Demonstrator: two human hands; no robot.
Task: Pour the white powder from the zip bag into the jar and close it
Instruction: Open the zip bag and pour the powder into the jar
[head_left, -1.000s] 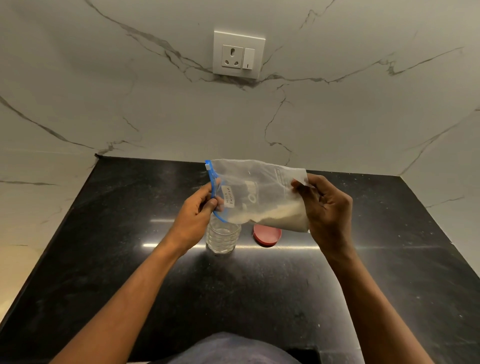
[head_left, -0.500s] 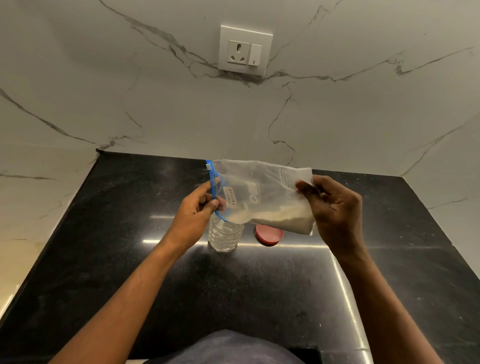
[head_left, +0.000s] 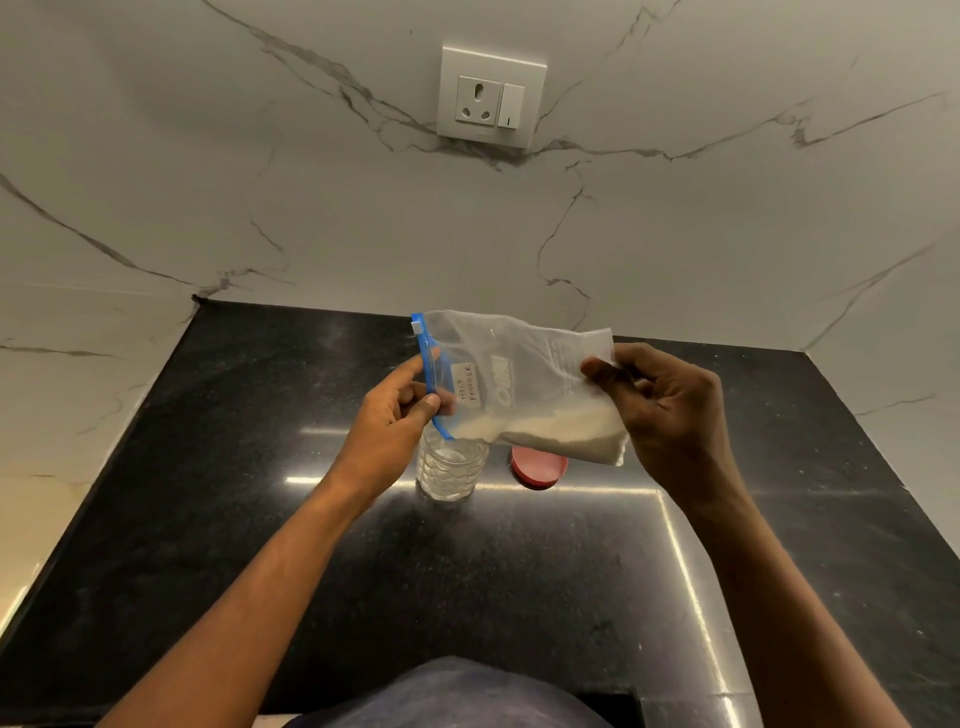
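Note:
A clear zip bag (head_left: 519, 374) with a blue zipper strip and a handwritten label lies on its side in the air, mouth to the left. White powder (head_left: 550, 428) sits along its lower edge, reaching the lower left corner. My left hand (head_left: 395, 421) pinches the zipper end. My right hand (head_left: 670, 415) grips the bag's closed end, slightly higher. Directly under the bag's mouth stands a clear ribbed jar (head_left: 451, 470), uncovered, with a little powder inside. Its red lid (head_left: 539, 467) lies flat on the counter just right of the jar.
The black stone counter (head_left: 519, 597) is walled by white marble at the back and both sides. A socket and switch plate (head_left: 491, 98) is on the back wall. A dark cloth-covered shape (head_left: 457, 696) shows at the near edge.
My right hand has raised the bag's closed end a little, and the powder has slid left toward the zipper corner above the jar. The camera view has shifted slightly.

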